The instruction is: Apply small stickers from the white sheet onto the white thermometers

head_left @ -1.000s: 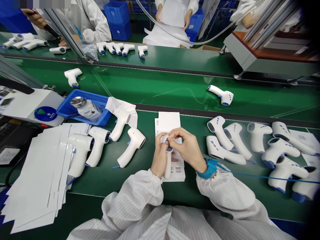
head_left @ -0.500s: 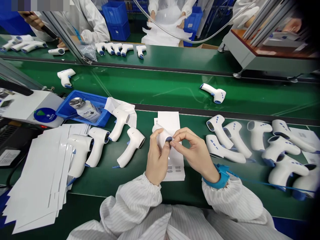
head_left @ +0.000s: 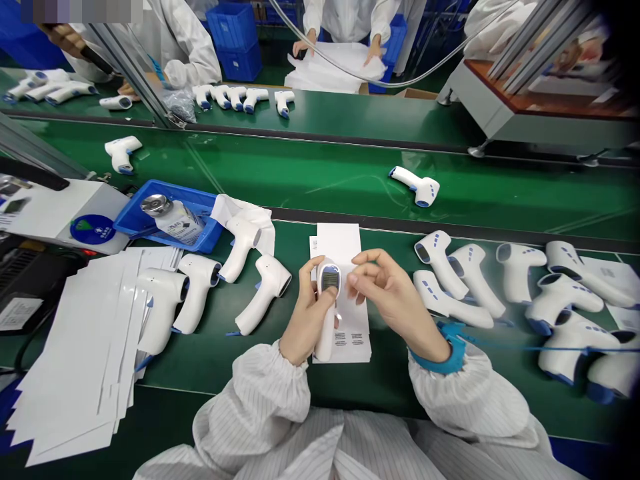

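A white infrared thermometer (head_left: 326, 337) is gripped in my left hand (head_left: 306, 317), its grey screen (head_left: 331, 278) tilted up toward me and my thumb lying at the screen's lower edge. Just right of the screen hovers my right hand (head_left: 387, 293), fingers bent and a little apart; I make out nothing held in them. Printed white paper sheets (head_left: 339, 240) lie under both hands. To my left, several white thermometers (head_left: 263, 293) rest on the green table, some overlapping a stack of white papers (head_left: 85, 347). More thermometers (head_left: 450, 300) lie to my right.
A blue tray (head_left: 145, 193) holds a metal-capped bottle (head_left: 177, 223) at the left. Beyond my table edge runs a green conveyor belt (head_left: 280, 170) carrying two thermometers. Across it, co-workers in white stand by another table (head_left: 345, 110). A blue wrist strap cord (head_left: 525, 348) stretches rightward.
My left hand has turned the thermometer so its screen faces me and its handle points down. My right fingers have come away from its front end. Thermometers on the belt have shifted left.
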Available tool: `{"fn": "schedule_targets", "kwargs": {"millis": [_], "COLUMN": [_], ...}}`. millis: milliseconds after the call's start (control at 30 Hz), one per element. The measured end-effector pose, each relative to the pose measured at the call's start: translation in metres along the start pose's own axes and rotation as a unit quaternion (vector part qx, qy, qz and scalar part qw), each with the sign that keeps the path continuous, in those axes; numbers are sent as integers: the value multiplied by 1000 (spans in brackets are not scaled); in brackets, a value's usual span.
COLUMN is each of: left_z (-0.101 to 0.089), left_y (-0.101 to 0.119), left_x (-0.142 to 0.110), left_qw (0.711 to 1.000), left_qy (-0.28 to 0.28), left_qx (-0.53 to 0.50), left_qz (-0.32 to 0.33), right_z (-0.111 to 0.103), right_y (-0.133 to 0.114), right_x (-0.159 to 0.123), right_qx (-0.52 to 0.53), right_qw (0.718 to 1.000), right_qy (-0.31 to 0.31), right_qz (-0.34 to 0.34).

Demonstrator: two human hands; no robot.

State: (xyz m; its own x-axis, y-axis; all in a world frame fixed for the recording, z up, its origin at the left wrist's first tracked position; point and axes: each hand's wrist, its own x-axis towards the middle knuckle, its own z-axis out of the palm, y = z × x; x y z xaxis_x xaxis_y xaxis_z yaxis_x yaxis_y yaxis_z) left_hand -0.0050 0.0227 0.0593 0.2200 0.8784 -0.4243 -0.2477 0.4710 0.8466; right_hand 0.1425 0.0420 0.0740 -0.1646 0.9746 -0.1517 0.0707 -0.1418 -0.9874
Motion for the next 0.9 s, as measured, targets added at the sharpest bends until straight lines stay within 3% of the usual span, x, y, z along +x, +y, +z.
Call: {"fn": "schedule_targets", "kwargs": {"millis": [67, 133, 367, 433, 533, 633, 733, 800, 900], "left_z": [0, 0, 7, 8, 5, -3, -11, -14, -19], "left_y": [3, 4, -2, -3, -1, 5, 10, 11, 5], "left_x": [-3, -6, -13, -12, -4, 10, 25, 33, 39], "left_qw": [999, 999, 996, 992, 989, 981, 985, 990, 988], "left_qy": [-26, -31, 20, 50, 96, 133, 123, 114, 125], "left_qx": [-20, -7, 54, 70, 13, -94, -100, -47, 40], "left_qz": [-3, 12, 65, 89, 110, 107, 69, 71, 75], "right_z": [3, 7, 16, 21, 30, 37, 38, 37, 23], "right_y": [1, 2, 0, 4, 15, 26, 35, 33, 15], "right_x": [1, 3, 5, 2, -6, -11, 10, 47, 123], "right_qx": [-80, -138, -165, -139, -30, -1, -93, -203, -354], "right_qw": [992, 979, 948, 953, 980, 999, 986, 973, 935], "right_qy": [50, 50, 102, 123, 130, -9, -139, -113, 18], "right_qz": [-81, -145, -251, -238, -146, -33, 5, -4, -12]}}
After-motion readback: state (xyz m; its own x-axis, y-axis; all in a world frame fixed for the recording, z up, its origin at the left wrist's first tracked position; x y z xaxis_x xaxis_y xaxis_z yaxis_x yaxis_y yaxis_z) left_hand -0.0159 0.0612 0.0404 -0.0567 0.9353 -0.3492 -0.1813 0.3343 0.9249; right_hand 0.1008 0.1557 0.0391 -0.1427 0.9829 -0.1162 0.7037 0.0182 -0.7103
